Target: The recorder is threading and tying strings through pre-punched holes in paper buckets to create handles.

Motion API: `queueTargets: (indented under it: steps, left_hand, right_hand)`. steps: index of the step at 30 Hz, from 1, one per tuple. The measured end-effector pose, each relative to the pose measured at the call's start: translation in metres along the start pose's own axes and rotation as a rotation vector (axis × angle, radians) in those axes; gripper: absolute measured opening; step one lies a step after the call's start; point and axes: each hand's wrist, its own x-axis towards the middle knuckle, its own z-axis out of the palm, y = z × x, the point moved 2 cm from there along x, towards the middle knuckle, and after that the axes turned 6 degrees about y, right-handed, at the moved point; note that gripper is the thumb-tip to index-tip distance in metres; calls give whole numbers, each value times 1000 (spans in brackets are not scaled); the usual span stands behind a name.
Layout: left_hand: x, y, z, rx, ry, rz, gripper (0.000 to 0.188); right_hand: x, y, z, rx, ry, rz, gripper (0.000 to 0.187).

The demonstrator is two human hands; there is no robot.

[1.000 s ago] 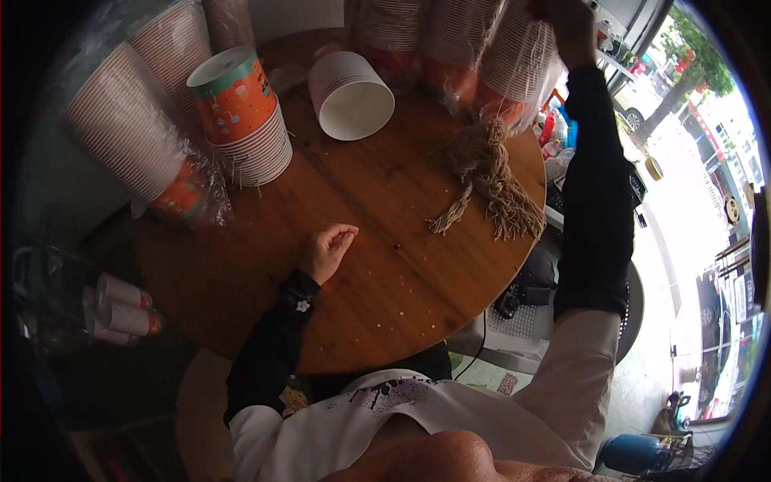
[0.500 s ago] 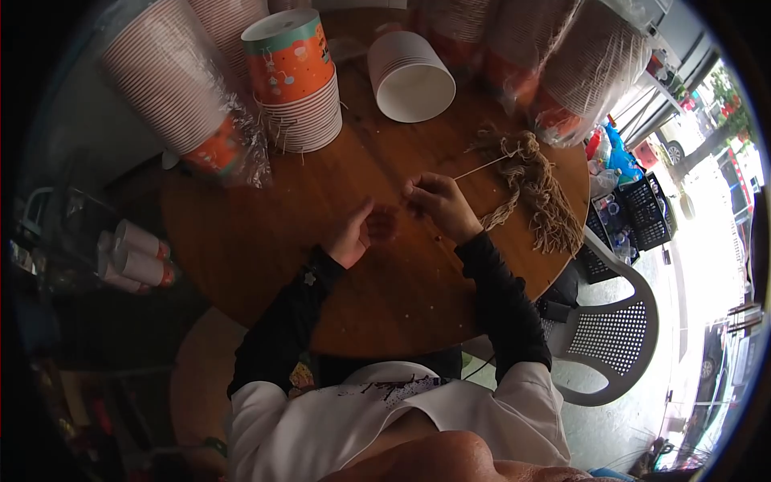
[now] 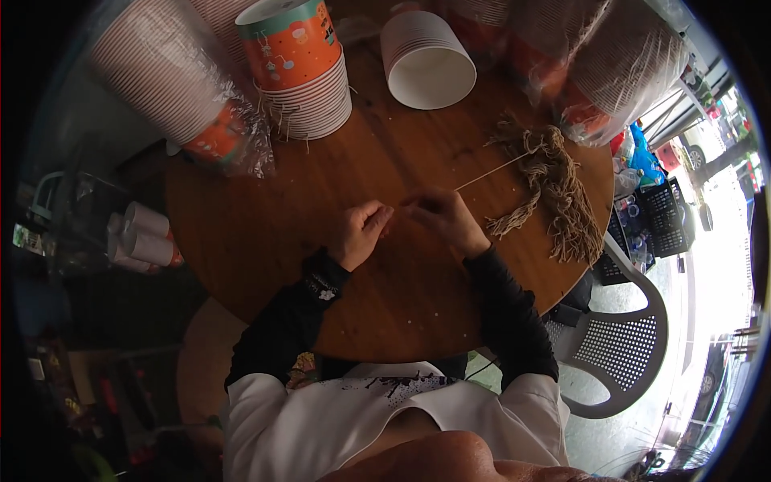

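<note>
Over the middle of the round wooden table, my right hand [image 3: 450, 221] is closed with its fingertips pinched on a string [image 3: 490, 174]. That string runs taut up to the right into a tangled bundle of brown string [image 3: 562, 193] lying on the tabletop. My left hand [image 3: 361, 233] is held just left of it, thumb and fingers pressed together; whatever sits between them is too small to make out. A small gap separates the two hands. Beyond them stands a stack of paper tubs [image 3: 309, 104], the top one orange and teal, with string ends around the lower rims.
Another tub stack [image 3: 434, 76] lies on its side, mouth toward me. Plastic-wrapped tub stacks [image 3: 173, 88] line the table's far left, with more wrapped stacks [image 3: 618, 72] at far right. A grey chair [image 3: 614, 353] and black crates [image 3: 666, 217] are on the right.
My left hand has turned and closed its fingers, moving closer to my right hand. The right hand keeps its pinch on the string. The whole view has shifted slightly.
</note>
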Motion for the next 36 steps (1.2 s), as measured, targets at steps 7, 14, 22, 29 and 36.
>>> queueTargets:
  steps: [7, 14, 22, 29, 36]
  left_hand:
    - [2, 4, -1, -98, 87, 15, 34]
    - [-2, 12, -2, -204, 116, -252, 41]
    - [-4, 3, 3, -164, 71, -77, 29]
    - [0, -4, 3, 100, 130, 222, 11]
    - [22, -5, 10, 236, 182, 439, 8]
  right_hand:
    - [-3, 2, -3, -98, 59, 55, 15]
    - [-5, -11, 0, -83, 77, 111, 12]
    - [-8, -3, 4, -185, 60, 90, 15]
    - [-6, -10, 1, -216, 57, 59, 20]
    - [0, 13, -13, -200, 49, 21, 18]
